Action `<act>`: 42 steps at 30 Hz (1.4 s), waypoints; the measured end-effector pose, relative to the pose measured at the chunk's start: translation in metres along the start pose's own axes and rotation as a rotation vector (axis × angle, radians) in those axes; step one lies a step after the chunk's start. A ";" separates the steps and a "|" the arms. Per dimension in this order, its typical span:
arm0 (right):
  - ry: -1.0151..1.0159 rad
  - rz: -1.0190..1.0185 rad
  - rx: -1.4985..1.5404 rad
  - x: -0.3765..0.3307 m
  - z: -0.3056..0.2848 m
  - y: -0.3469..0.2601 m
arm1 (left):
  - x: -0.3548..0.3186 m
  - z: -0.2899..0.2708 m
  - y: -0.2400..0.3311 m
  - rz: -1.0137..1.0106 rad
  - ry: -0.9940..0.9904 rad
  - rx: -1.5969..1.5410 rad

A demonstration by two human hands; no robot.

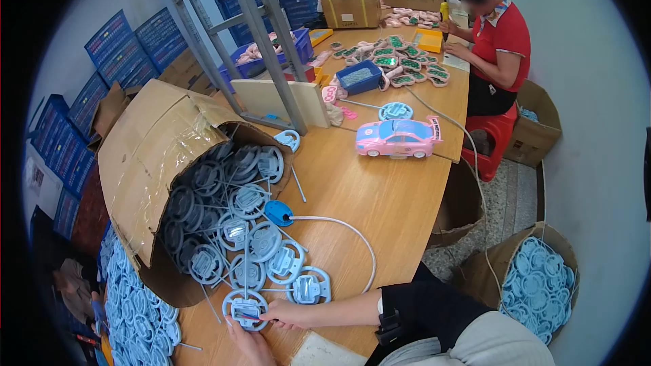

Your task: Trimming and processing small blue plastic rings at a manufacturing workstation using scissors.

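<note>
A light blue toy steering wheel (230, 303) with a square opening in its middle stands at the near edge of the table. My left hand (249, 344) grips its lower rim from below. Over its lower right side, my right hand (288, 314) is closed in a pinch; a thin reddish and dark piece shows at the fingertips, too small to name. More light blue toy steering wheels (285, 261) with rods lie just beyond both hands, spilling from a tipped cardboard carton (152, 156).
A blue plug-like piece (278, 213) with a white cord (342, 223) lies right of the pile. Farther off are a pink toy car (397, 138), a metal ladder (254, 34), a blue tray (359, 81) and a co-worker in red (507, 41). A carton of blue parts (539, 285) stands at right.
</note>
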State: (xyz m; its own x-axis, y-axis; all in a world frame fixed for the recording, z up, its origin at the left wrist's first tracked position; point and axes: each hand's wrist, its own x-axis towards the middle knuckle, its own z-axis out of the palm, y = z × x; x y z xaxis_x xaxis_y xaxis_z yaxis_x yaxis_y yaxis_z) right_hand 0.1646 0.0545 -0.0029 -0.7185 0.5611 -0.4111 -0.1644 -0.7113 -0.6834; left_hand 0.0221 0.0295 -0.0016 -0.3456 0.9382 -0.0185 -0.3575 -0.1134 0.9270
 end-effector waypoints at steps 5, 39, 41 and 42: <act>0.012 -0.011 0.004 -0.007 0.000 -0.006 | 0.000 0.003 0.005 -0.079 -0.067 -0.088; -0.065 0.077 0.054 -0.026 0.001 -0.034 | -0.002 -0.017 0.023 -0.341 -0.316 -0.103; -0.048 0.079 0.044 -0.026 0.003 -0.035 | -0.001 -0.017 0.023 -0.337 -0.323 -0.101; -0.031 0.079 0.033 -0.027 0.003 -0.035 | 0.000 -0.018 0.022 -0.340 -0.325 -0.086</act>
State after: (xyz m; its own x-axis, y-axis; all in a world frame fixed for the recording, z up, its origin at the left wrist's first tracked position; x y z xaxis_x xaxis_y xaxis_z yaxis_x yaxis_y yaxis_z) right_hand 0.1874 0.0631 0.0339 -0.7507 0.4895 -0.4437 -0.1282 -0.7668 -0.6290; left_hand -0.0009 0.0208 0.0122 0.0875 0.9789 -0.1845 -0.4789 0.2038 0.8539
